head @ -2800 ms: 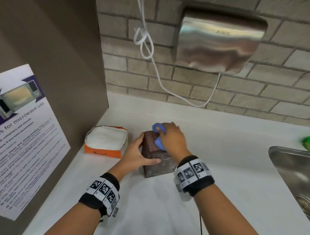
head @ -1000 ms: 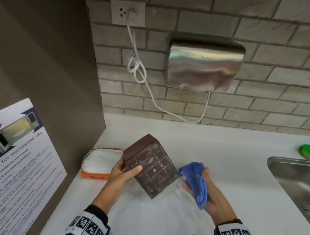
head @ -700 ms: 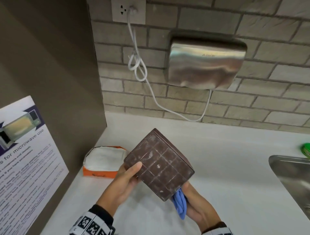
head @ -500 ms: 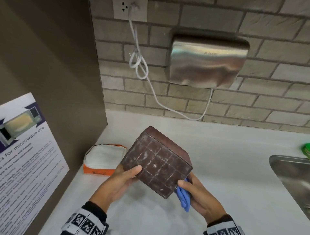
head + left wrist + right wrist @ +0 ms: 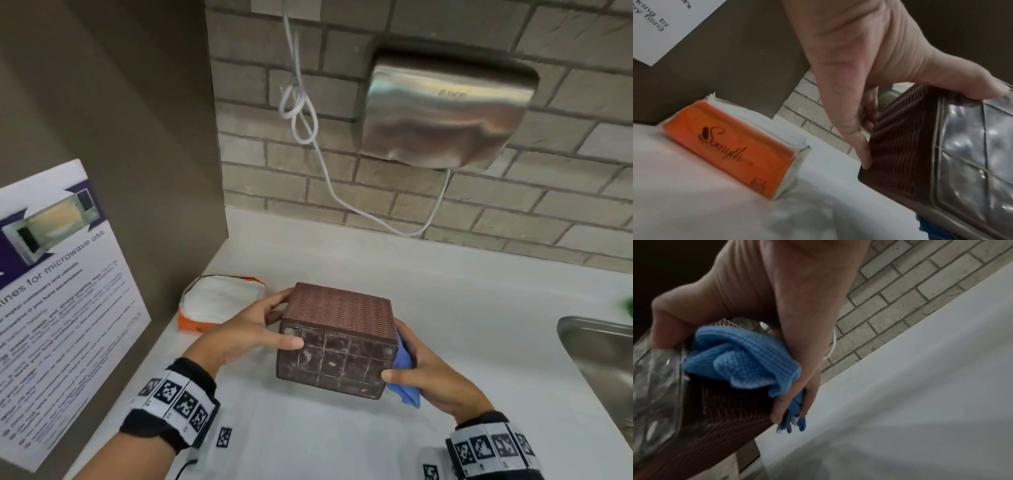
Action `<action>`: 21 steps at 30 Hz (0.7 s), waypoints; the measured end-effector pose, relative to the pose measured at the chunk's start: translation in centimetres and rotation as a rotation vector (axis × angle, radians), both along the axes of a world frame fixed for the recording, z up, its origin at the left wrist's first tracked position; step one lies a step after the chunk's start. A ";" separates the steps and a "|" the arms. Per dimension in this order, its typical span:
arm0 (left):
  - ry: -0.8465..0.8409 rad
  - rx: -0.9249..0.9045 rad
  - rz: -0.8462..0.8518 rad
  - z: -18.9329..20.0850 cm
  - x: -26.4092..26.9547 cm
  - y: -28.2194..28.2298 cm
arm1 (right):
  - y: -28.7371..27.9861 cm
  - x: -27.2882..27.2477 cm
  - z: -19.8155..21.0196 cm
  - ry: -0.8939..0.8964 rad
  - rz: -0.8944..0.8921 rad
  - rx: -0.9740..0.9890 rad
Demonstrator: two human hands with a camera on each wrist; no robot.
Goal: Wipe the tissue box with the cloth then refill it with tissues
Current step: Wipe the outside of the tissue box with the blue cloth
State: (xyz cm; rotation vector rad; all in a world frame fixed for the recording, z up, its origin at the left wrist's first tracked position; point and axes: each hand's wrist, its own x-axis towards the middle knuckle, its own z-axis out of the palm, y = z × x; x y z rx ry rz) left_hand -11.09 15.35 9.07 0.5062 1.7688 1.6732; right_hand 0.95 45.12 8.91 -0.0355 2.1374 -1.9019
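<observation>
A brown woven tissue box (image 5: 337, 337) is held above the white counter, its glossy gridded face (image 5: 970, 159) turned toward me. My left hand (image 5: 251, 330) grips its left side, thumb on the gridded face and fingers on the ribbed side (image 5: 898, 146). My right hand (image 5: 428, 380) holds the box's right side with a bunched blue cloth (image 5: 404, 373) pressed between palm and box; the cloth (image 5: 748, 356) shows clearly in the right wrist view. An orange pack of white tissues (image 5: 219, 306) lies on the counter to the left, also seen as the tissue pack (image 5: 729, 155).
A brown side panel with a microwave notice (image 5: 51, 301) closes off the left. The brick wall behind carries a steel hand dryer (image 5: 445, 109) and a dangling white cable (image 5: 305, 113). A steel sink (image 5: 603, 356) lies at the right edge, with a green object (image 5: 628, 305) beyond it.
The box went from standing on the counter being wiped to lifted and turned in both hands. Over the last second the right hand with the cloth came onto its right side and the box levelled.
</observation>
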 end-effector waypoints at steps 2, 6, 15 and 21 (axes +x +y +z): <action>0.006 -0.019 0.073 -0.9 0.4 0.4 | 0.8 -0.1 -0.3 -0.035 -0.022 0.011; 0.026 0.001 0.218 -2.4 1.4 1.3 | 2.9 -0.6 -0.2 -0.054 -0.237 0.123; 0.040 -0.024 0.210 -5.3 1.7 2.2 | -2.7 -4.4 2.6 0.268 -0.306 0.563; 0.045 -0.016 0.209 -5.5 1.8 2.0 | -7.6 -6.7 0.0 0.302 -0.238 0.941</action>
